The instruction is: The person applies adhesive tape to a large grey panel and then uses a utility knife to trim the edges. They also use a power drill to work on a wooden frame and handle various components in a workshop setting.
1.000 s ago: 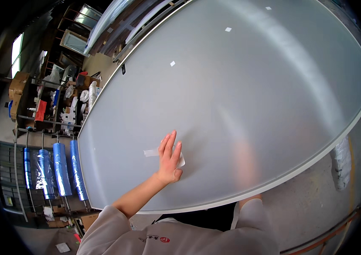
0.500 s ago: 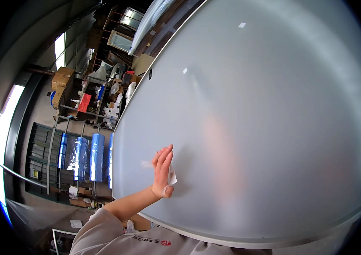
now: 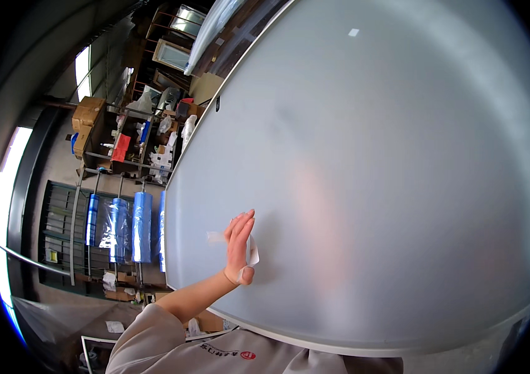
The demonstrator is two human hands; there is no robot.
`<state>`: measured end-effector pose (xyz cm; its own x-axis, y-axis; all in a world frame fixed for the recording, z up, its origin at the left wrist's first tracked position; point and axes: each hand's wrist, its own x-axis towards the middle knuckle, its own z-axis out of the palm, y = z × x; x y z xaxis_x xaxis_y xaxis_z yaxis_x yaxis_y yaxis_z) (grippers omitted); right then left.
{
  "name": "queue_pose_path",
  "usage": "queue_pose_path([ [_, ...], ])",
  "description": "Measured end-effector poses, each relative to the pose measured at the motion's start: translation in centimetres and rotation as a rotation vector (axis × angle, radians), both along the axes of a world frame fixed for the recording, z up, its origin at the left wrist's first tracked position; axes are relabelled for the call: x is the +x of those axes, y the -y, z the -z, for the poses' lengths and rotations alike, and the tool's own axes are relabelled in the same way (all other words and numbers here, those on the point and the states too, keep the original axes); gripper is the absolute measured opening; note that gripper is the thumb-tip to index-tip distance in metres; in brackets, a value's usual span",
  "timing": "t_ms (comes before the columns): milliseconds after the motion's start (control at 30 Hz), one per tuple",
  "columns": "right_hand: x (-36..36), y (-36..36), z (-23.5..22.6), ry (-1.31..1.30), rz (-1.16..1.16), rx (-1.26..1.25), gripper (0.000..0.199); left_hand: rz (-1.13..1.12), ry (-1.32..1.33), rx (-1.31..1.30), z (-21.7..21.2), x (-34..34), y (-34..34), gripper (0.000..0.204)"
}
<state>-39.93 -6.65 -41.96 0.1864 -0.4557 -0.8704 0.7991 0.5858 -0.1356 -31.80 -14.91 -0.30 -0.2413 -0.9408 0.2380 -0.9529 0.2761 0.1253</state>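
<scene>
A large pale grey frosted panel (image 3: pixel 402 187) with a light edge fills the middle and right. My left hand (image 3: pixel 238 249) lies against it near the lower left, open, fingers stretched upward. A small curled white piece (image 3: pixel 253 252) sits by my palm, and another pale bit shows at the thumb. Beside the fingers is a faint whitish strip (image 3: pixel 216 237) on the panel. A small white square tag (image 3: pixel 353 32) shows near the panel's top. A blurred pinkish, arm-like shape (image 3: pixel 321 218) shows through the panel, ending in a dark smudge. My right hand's fingers cannot be made out.
Blue film rolls (image 3: pixel 143 227) hang on a rack at the left. Behind them stand shelves with cardboard boxes (image 3: pixel 88 113) and a red item (image 3: pixel 121 148). Framed panes (image 3: pixel 171 56) lean at the far left. A small dark fitting (image 3: pixel 217 103) sits at the panel's edge.
The small white tag beside the dark smudge is no longer visible. My left hand holds nearly the same place. The view has shifted slightly.
</scene>
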Motion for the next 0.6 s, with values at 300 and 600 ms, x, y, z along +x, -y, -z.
queue_pose_path([
  [300,-2.8,-4.8,-8.8,0.483,0.434,-0.082,0.03,0.164,-0.187,0.088,-0.7,1.1,-0.2,0.08],
  [600,-20.1,-5.1,-35.3,-0.824,0.094,-0.359,0.021,-0.108,-1.676,0.311,-4.7,0.8,0.7,0.094],
])
